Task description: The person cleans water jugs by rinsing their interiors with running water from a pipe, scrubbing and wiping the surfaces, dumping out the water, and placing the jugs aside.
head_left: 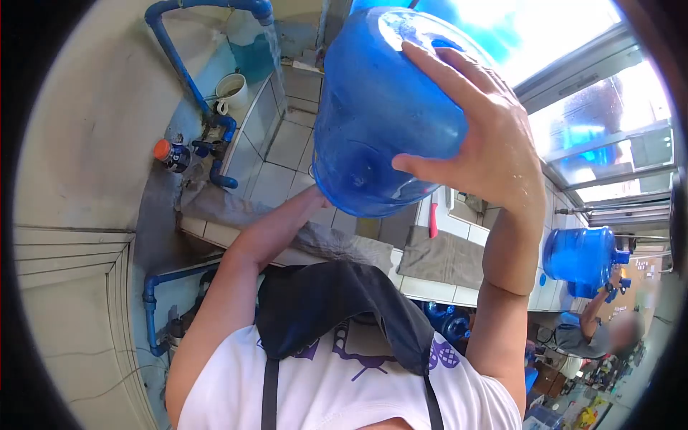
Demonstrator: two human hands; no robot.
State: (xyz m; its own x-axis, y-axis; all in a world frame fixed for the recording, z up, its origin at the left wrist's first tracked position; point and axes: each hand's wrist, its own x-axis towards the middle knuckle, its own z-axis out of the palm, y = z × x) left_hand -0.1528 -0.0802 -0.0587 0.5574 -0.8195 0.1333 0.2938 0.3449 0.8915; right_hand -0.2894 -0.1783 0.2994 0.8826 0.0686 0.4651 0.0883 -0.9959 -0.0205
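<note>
A big translucent blue water jug [387, 122] is held up over the tiled sink area, tilted, its round base turned up towards the window. My right hand [476, 129] grips it, fingers spread over the base and upper side, thumb along the near side. My left forearm reaches to the jug's lower left edge. Only a sliver of my left hand [324, 198] shows there; its fingers are hidden behind the jug.
Water runs from a blue pipe [172, 54] at upper left, near a white mug [231, 91] and an orange-capped bottle [172, 155]. A grey cloth [441, 256] and red handle [433, 221] lie on the ledge. Another jug [577, 254] and a person [584, 333] are at right.
</note>
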